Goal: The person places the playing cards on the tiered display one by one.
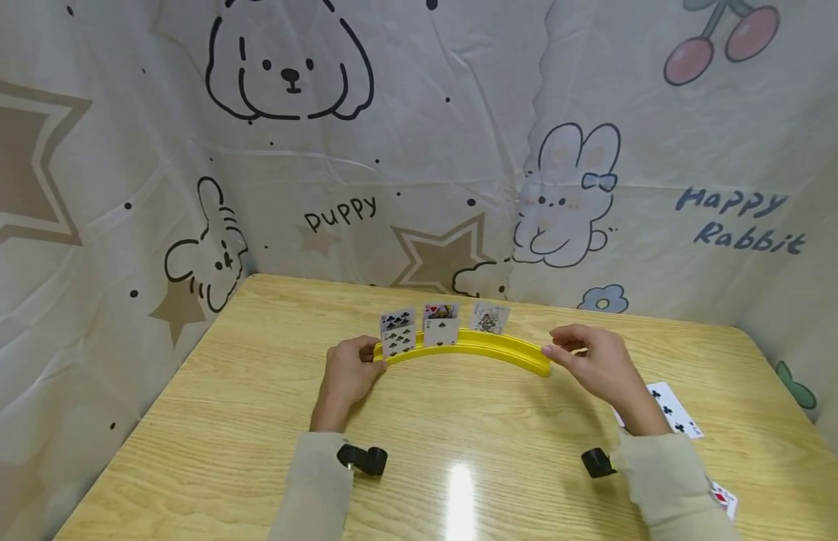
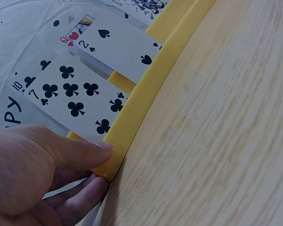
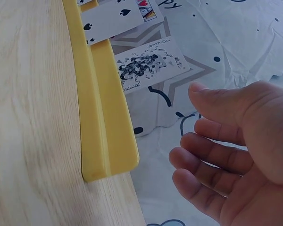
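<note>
Backdrop: pale printed cloth [image 1: 405, 158] behind the work area, with cartoon animals, stars and lettering.
Table: wood-grain top [image 1: 243, 398].
Sleeves: left sleeve [image 1: 317, 481] and right sleeve [image 1: 676, 481], both light-coloured, reach in from the near side.
Rack: curved yellow playing-card holder [image 1: 496, 346], toward the far part of the table, between the hands, middle of the arc bowed away from the person. Cannot tell whether its left end is raised.
Left hand [image 1: 351, 368]: pinches the rack's left end, thumb on the front face, fingers below and behind.
Right hand [image 1: 597, 361]: just beside the rack's right end; right wrist view shows a gap. Fingers loosely bent, thumb apart from them, nothing held.
Cards in rack, left to right: seven of clubs [image 2: 70, 89] in front of ten of clubs [image 1: 396, 318]; two of spades [image 1: 440, 333] in front of queen of hearts [image 1: 443, 309]; joker [image 1: 489, 318] alone.
Cards on table: clubs card [image 1: 674, 409] partly under the right forearm, rank unclear; red-pipped card [image 1: 726, 498], mostly hidden by the right sleeve.
</note>
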`<act>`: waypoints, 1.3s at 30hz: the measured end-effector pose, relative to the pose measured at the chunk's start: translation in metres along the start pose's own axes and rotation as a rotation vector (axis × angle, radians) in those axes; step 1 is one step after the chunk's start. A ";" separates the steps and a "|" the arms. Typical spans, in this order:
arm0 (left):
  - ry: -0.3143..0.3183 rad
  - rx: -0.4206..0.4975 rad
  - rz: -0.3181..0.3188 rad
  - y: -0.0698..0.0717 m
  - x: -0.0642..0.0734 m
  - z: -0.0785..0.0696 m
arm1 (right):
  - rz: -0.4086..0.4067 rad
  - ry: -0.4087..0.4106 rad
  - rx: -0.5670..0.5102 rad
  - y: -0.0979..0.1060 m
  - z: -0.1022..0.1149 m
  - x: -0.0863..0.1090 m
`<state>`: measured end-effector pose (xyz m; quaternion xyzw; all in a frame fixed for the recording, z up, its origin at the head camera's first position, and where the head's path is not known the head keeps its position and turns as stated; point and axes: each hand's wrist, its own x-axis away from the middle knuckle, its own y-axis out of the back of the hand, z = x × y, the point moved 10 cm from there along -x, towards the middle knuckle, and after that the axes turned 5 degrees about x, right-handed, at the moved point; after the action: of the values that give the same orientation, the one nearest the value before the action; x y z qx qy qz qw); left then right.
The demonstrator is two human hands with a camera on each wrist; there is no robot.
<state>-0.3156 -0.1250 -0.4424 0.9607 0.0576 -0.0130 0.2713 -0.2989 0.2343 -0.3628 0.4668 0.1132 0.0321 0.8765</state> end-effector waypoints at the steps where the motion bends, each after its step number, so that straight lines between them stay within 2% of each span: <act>1: 0.001 0.001 0.001 0.000 0.000 0.000 | 0.001 0.002 0.002 0.000 -0.001 0.001; 15: -0.008 0.012 0.001 0.001 0.002 -0.001 | -0.003 -0.026 0.039 0.006 -0.017 0.015; 39: 0.002 0.009 0.004 -0.001 0.001 0.000 | 0.051 -0.075 0.145 0.011 -0.058 0.038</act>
<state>-0.3150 -0.1243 -0.4428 0.9620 0.0558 -0.0116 0.2669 -0.2744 0.2937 -0.3914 0.5326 0.0703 0.0286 0.8430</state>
